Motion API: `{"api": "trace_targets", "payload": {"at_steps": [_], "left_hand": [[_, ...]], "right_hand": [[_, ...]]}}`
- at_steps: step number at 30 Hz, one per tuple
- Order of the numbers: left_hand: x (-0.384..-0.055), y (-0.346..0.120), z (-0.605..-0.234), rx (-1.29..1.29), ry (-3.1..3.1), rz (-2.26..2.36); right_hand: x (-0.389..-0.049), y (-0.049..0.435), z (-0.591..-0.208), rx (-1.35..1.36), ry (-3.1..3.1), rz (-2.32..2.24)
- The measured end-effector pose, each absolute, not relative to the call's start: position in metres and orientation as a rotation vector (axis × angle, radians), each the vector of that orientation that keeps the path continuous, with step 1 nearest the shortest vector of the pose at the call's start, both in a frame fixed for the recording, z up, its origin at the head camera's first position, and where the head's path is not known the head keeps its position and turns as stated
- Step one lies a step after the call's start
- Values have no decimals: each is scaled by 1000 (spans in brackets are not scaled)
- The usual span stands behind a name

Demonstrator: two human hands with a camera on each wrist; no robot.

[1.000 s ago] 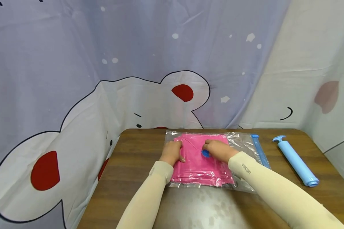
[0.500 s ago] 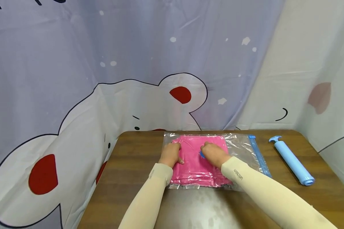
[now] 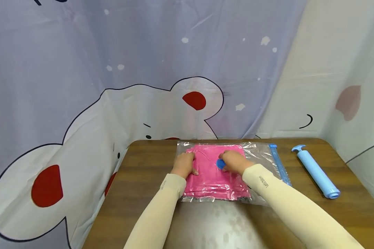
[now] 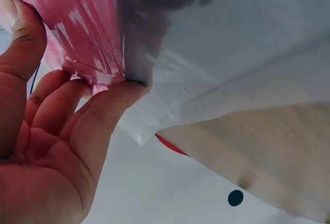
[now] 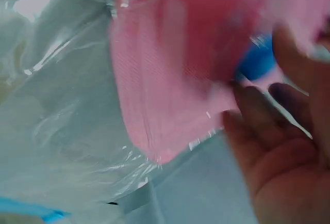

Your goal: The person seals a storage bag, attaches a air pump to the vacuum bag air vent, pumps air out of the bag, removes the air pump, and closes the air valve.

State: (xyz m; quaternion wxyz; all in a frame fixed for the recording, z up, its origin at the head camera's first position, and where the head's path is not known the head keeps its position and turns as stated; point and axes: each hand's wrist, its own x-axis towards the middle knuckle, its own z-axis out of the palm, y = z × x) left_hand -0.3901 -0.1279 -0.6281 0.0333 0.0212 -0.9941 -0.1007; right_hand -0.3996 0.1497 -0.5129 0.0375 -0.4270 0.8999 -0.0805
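A clear plastic vacuum storage bag (image 3: pixel 259 151) lies flat on the table with folded pink cloth (image 3: pixel 207 180) inside. On its upper face sits a round blue valve cap (image 3: pixel 220 164). My left hand (image 3: pixel 183 165) grips the bag's left side, thumb over the pink cloth; in the left wrist view the fingertips bunch the film and cloth. My right hand (image 3: pixel 234 162) has its fingers and thumb around the right side of the valve cap, leaving the cap's left part visible. The right wrist view is blurred there, and the fingertips partly hide the blue cap (image 5: pixel 259 61).
Along the bag's right end runs a blue zip strip (image 3: pixel 279 166) with a slider at the far end. A light blue hand pump (image 3: pixel 318 173) lies to its right on the wooden table (image 3: pixel 143 180). A printed curtain (image 3: pixel 149 58) hangs behind the table.
My right hand shifted slightly over the valve cap, covering most of it half a second ago; more of the cap shows now. My left hand keeps its place on the bag.
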Motion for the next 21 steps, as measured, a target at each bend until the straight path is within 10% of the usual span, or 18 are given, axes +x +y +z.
{"api": "trace_targets", "payload": {"at_steps": [10,21], "left_hand": [[-376,-160,-625,162,-3102,-417],[-324,-163,-528,171,-3158,-764]], "right_hand": [[-394,241,-489,-877,3020,-416],[-387,272,-523,-562,2968,-506]]}}
